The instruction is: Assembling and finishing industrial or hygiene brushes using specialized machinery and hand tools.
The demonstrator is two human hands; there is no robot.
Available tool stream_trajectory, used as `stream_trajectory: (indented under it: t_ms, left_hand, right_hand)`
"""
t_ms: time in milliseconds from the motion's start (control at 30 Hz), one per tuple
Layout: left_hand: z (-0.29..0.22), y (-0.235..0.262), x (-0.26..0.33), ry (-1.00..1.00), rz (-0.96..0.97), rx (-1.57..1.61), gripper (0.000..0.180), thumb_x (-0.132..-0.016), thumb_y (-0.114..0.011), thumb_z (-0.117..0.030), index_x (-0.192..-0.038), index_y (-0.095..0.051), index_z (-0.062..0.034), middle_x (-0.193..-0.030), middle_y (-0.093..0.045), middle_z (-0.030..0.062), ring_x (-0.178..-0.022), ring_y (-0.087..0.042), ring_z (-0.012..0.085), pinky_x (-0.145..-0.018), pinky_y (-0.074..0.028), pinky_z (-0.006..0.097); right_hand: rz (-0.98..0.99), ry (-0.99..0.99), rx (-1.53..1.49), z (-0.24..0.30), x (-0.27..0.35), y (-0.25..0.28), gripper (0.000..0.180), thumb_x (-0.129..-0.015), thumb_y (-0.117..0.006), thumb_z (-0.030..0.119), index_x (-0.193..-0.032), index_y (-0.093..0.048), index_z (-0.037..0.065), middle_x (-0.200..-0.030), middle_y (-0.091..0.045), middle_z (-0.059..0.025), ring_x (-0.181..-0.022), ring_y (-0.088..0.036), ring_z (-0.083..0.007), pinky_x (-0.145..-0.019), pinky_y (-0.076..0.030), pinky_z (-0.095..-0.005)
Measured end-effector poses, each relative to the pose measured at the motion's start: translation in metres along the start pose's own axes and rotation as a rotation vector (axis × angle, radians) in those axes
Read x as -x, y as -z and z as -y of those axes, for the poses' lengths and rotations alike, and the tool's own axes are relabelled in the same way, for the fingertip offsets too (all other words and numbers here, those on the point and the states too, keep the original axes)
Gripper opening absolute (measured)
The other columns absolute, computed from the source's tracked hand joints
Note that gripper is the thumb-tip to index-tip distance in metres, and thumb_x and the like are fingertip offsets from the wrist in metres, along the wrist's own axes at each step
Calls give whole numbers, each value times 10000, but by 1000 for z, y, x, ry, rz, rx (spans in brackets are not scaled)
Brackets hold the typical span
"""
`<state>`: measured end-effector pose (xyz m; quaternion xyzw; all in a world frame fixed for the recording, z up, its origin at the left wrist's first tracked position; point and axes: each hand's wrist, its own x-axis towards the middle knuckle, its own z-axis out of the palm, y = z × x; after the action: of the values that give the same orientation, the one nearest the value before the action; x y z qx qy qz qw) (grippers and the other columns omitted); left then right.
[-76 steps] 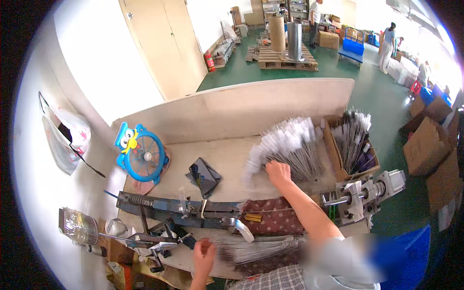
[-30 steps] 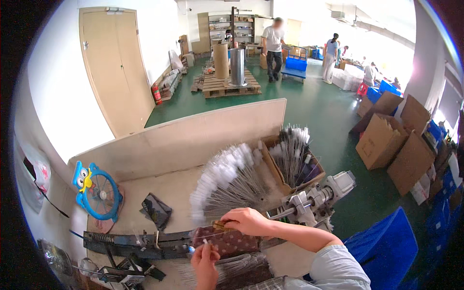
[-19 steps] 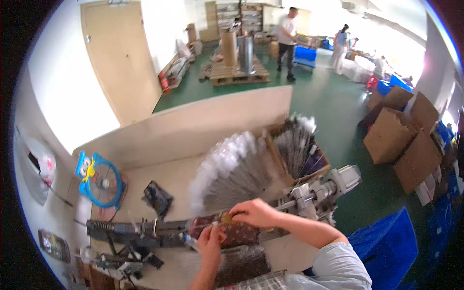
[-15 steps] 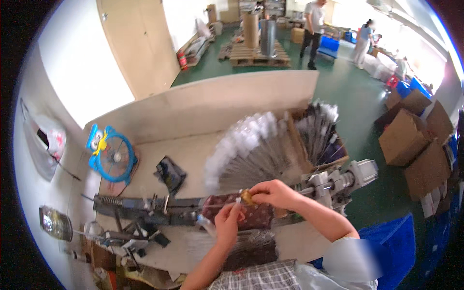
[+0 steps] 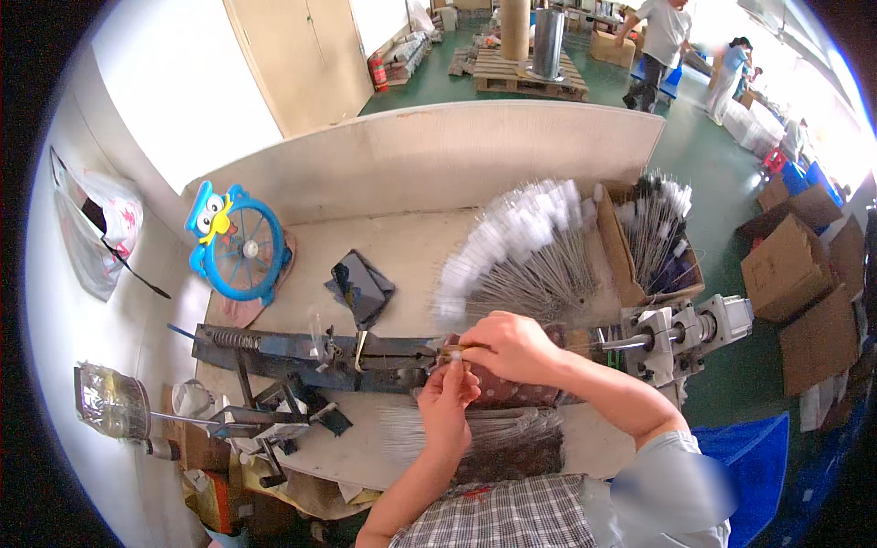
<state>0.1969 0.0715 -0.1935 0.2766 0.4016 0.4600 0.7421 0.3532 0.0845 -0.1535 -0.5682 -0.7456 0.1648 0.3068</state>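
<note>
Both of my hands meet over the dark bench machine [image 5: 301, 363], above a dark red spotted cloth [image 5: 521, 391]. Pinched in my left hand [image 5: 445, 402] is a small white piece [image 5: 457, 357]; its kind is too small to tell. The fingers of my right hand [image 5: 513, 349] close from above, right beside the left fingertips, around a small yellowish piece [image 5: 449, 349] that they mostly cover. Beyond my hands, white-tipped wire brushes [image 5: 525, 242] lie fanned out. A bundle of thin wires [image 5: 493, 429] lies between the cloth and my body.
A cardboard box [image 5: 617, 242] with more wire brushes stands at the right, behind a metal shaft unit [image 5: 681, 336]. A blue fan [image 5: 239, 251] and a black pouch [image 5: 362, 288] sit to the left. A low board [image 5: 429, 160] closes the far side. People are in the background.
The view has shifted, so the bench sits differently. My hands have drawn together, and the yellowish piece, plain before, is now mostly covered. A person in the background has stepped.
</note>
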Motion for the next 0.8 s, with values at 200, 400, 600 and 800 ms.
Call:
stream_trajectory:
  t_ms: [200,400,600,800]
  left_hand:
    - [-5,-3,2,18,41,-125,366,-957,-455,-356,-888,-584,-21,-751,-623,67,-670,-594,138,-635,-471,245]
    - [-2,-8,-4,65,-30,158,487,-958,-349,-468,-1071,-544,-36,-982,-622,97,-927,-593,184,-850,-446,321]
    - [-2,-13,2,-3,-38,277,332,-949,-431,-327,-1047,-547,-32,-1010,-605,81,-938,-581,180,-854,-451,330]
    - [8,-8,-4,-31,-48,295,168,-896,-505,-73,-1044,-533,2,-1002,-592,84,-899,-601,165,-792,-487,305]
  right_hand:
    - [180,-279,-295,0,-4,10,185,-777,-640,222,-875,-687,72,-801,-647,-87,-795,-604,-261,-709,-490,-364]
    - [-65,-52,-71,8,6,2,219,-747,-668,237,-900,-687,82,-832,-642,-73,-812,-601,-248,-704,-491,-359]
    - [-279,54,152,24,13,-16,378,-641,-744,268,-958,-665,78,-921,-634,-51,-915,-576,-240,-750,-458,-369]
    - [-327,156,214,15,21,-7,288,-662,-727,251,-929,-680,153,-920,-625,0,-917,-565,-207,-765,-436,-353]
